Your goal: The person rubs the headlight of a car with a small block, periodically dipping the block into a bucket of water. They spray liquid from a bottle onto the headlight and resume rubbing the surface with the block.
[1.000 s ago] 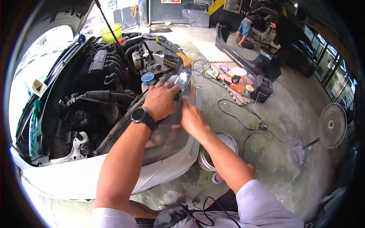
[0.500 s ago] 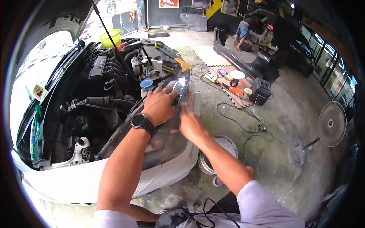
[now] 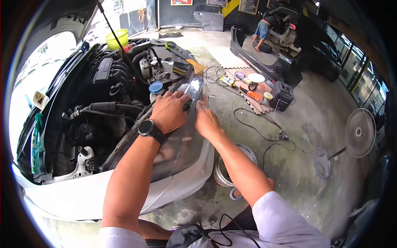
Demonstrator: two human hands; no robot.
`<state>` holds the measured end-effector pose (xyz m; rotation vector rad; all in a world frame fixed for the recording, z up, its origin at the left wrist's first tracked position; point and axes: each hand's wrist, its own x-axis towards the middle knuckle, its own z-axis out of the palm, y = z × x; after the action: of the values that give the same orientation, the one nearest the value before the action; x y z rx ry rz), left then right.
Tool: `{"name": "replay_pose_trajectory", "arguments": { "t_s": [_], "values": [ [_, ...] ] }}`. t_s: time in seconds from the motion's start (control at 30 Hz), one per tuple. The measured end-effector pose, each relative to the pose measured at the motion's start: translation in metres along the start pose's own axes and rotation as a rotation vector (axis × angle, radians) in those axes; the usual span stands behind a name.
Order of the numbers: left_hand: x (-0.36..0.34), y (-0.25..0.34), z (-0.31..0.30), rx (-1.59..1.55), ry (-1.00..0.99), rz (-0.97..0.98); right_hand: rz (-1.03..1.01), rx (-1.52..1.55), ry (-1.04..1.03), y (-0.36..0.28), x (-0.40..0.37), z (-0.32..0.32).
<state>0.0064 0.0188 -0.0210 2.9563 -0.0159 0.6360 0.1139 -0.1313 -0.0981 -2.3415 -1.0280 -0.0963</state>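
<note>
The headlight (image 3: 175,151) of a white car lies under both my hands. My left hand (image 3: 168,110), with a black watch (image 3: 149,129) at its wrist, rests on the upper part of the lens. Its fingers bend over a small dark green thing (image 3: 187,105), mostly hidden, whose kind I cannot make out. At the lens's outer edge is my right hand (image 3: 206,122), fingers curled and pressed together; what they pinch, if anything, is hidden. A blue cap (image 3: 155,87) sits in the engine bay just beyond my left hand.
The engine bay (image 3: 103,72) is open under a prop rod (image 3: 112,31). Green tape (image 3: 170,45) and a yellow bucket (image 3: 117,39) are on the car. A pail (image 3: 247,153), cables, a black box (image 3: 282,96) and a fan (image 3: 359,132) stand right. Another person (image 3: 262,33) bends at the back.
The view has shifted slightly. My right hand has moved a little up along the headlight's edge and looks less blurred. My left hand stays on the lens.
</note>
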Motion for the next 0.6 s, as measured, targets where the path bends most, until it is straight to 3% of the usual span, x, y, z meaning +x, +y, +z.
{"name": "replay_pose_trajectory", "arguments": {
  "t_s": [0.23,0.33,0.43,0.5,0.6],
  "values": [
    [-0.001,0.001,-0.002,0.024,0.019,0.011,-0.118,-0.070,0.107,-0.021,-0.050,0.015],
    [-0.002,0.003,-0.002,0.029,-0.028,0.002,-0.013,-0.042,-0.036,-0.013,-0.014,-0.005],
    [0.000,0.001,-0.002,0.034,-0.013,-0.004,-0.015,-0.081,0.025,-0.035,-0.038,-0.003],
    [0.000,0.000,-0.002,0.035,-0.011,-0.002,-0.224,-0.225,0.191,-0.050,-0.066,0.010],
    [0.000,0.001,-0.002,0.035,-0.025,-0.011,-0.198,-0.076,0.149,-0.038,-0.055,0.002]
  ]
}}
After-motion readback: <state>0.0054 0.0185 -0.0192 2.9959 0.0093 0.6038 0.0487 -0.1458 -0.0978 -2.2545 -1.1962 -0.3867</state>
